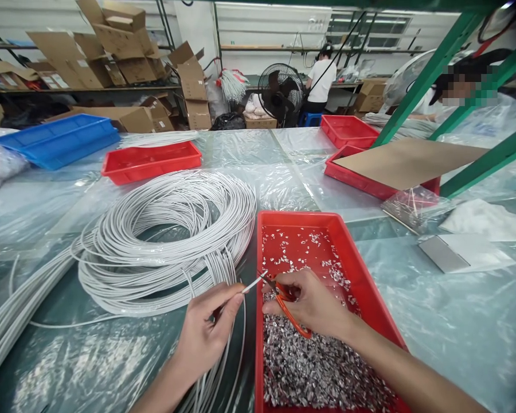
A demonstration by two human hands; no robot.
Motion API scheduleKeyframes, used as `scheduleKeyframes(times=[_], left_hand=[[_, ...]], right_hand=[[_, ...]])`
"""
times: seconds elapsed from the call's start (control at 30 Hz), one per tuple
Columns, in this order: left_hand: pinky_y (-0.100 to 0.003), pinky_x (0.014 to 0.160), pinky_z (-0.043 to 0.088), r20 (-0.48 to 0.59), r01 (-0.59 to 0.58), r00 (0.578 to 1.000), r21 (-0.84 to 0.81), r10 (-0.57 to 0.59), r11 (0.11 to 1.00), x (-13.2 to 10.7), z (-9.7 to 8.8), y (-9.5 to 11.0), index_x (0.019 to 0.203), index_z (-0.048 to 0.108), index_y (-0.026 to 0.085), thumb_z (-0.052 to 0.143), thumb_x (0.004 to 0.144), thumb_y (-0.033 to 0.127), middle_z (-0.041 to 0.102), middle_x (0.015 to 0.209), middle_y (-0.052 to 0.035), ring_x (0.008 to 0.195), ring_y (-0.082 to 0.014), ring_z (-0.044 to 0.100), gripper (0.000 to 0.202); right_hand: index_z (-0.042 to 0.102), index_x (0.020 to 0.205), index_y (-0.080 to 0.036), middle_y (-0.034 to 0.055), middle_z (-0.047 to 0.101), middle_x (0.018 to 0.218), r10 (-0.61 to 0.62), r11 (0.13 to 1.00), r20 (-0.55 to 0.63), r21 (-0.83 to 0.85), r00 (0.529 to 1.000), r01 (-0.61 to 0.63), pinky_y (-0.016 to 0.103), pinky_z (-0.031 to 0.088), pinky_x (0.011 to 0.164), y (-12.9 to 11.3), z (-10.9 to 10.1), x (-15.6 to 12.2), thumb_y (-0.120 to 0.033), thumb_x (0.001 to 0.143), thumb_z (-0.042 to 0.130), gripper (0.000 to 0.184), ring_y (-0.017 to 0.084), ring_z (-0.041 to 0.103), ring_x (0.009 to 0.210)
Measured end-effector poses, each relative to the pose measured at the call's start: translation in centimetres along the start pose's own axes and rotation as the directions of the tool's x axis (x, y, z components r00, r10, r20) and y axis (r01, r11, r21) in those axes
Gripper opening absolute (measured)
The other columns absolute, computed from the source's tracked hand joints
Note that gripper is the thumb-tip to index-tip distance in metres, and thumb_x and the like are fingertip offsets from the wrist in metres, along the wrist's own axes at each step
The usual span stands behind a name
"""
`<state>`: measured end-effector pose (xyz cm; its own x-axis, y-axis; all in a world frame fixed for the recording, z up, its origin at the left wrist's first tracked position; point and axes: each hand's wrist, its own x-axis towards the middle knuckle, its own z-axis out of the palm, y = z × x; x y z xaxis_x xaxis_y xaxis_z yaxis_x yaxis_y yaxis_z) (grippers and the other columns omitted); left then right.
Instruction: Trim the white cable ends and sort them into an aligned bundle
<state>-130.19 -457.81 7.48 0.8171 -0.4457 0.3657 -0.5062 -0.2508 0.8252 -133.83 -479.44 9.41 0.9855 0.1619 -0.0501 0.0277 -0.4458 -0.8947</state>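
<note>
Pinched between the thumb and fingers of my left hand (212, 324) is a thin white cable (251, 284), its end pointing up and right. My right hand (313, 304) grips orange-handled scissors (290, 312), whose blades meet the cable near its tip. Both are above the left side of a red tray (372, 292), which is heaped with small shiny silvery scraps (313, 367). To the left lies a large coil of white cable (176, 252), with more loose strands running beneath my left hand. My right fingers hide part of the scissor handles.
Farther back stand a red tray (155, 160), a blue tray (60, 140) and a red tray under cardboard (413, 163). Green metal posts (430, 74) rise at the right. Beyond the table are a black fan (281, 92), cardboard boxes and two people.
</note>
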Motion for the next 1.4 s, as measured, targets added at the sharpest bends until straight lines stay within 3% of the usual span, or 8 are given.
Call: scheduleKeyframes(times=[0.13,0.33,0.53,0.7,0.87,1.03,1.4], left_hand=[[-0.022,0.060,0.046,-0.004,0.010,1.000,0.016,-0.010,1.000,-0.02,-0.05,-0.03,0.100,0.070,0.017,0.058,0.090,0.018,0.069,0.079,-0.0033,0.068,-0.0133,0.061,0.016],[-0.022,0.059,0.046,0.001,0.021,1.000,0.024,-0.021,0.999,0.04,-0.12,-0.01,0.098,0.071,0.016,0.057,0.090,0.019,0.068,0.076,-0.0034,0.066,-0.0134,0.060,0.017],[-0.021,0.059,0.046,-0.038,0.019,0.999,0.023,-0.018,1.000,-0.12,-0.23,-0.22,0.099,0.071,0.016,0.058,0.089,0.018,0.071,0.084,-0.0042,0.072,-0.0137,0.062,0.016],[-0.021,0.060,0.046,-0.026,0.015,1.000,0.007,-0.015,1.000,-0.08,-0.20,-0.13,0.100,0.071,0.017,0.059,0.089,0.017,0.070,0.082,-0.0034,0.072,-0.0135,0.063,0.016],[-0.022,0.060,0.046,-0.006,0.002,1.000,-0.015,-0.002,1.000,-0.10,-0.27,-0.03,0.100,0.070,0.017,0.058,0.089,0.016,0.068,0.077,-0.0024,0.067,-0.0128,0.061,0.017],[-0.021,0.059,0.046,-0.007,-0.008,1.000,-0.008,0.008,1.000,-0.10,-0.25,0.00,0.101,0.070,0.018,0.058,0.089,0.015,0.069,0.079,-0.0018,0.067,-0.0123,0.061,0.018],[-0.022,0.058,0.042,0.034,-0.029,0.999,0.009,0.029,1.000,-0.11,-0.26,-0.09,0.102,0.069,0.019,0.056,0.090,0.014,0.063,0.073,-0.0004,0.063,-0.0108,0.054,0.019]], right_hand=[[0.044,0.056,-0.018,-0.0061,0.025,0.058,-0.009,1.000,-0.014,0.006,1.000,0.009,0.024,0.016,0.046,0.24,0.13,-0.01,-0.060,0.072,0.071,0.053,0.009,0.021,0.055],[0.046,0.055,-0.018,-0.0058,0.024,0.058,0.006,1.000,-0.020,0.016,1.000,-0.006,0.025,0.016,0.046,0.32,0.16,-0.02,-0.059,0.072,0.072,0.052,0.009,0.020,0.055],[0.059,0.064,-0.016,-0.0055,0.029,0.058,0.028,0.997,0.011,0.065,1.000,-0.029,0.024,0.019,0.047,-0.04,-0.12,0.01,-0.059,0.073,0.070,0.046,0.009,0.024,0.055],[0.048,0.054,-0.017,-0.0060,0.025,0.058,0.024,0.998,-0.005,0.052,1.000,-0.023,0.025,0.017,0.046,-0.05,-0.10,-0.04,-0.058,0.070,0.074,0.051,0.009,0.022,0.054],[0.055,0.061,-0.017,-0.0058,0.028,0.058,0.024,0.997,-0.011,0.070,1.000,-0.023,0.025,0.019,0.046,-0.14,-0.16,-0.01,-0.059,0.072,0.072,0.046,0.009,0.023,0.054],[0.043,0.053,-0.018,-0.0063,0.025,0.057,0.011,0.999,-0.022,0.030,1.000,-0.010,0.026,0.017,0.046,0.09,-0.07,-0.05,-0.059,0.070,0.073,0.054,0.009,0.022,0.054],[0.036,0.053,-0.018,-0.0062,0.023,0.056,-0.013,0.999,-0.029,-0.036,0.999,0.012,0.026,0.016,0.046,0.12,-0.13,0.08,-0.058,0.076,0.069,0.057,0.009,0.020,0.053]])
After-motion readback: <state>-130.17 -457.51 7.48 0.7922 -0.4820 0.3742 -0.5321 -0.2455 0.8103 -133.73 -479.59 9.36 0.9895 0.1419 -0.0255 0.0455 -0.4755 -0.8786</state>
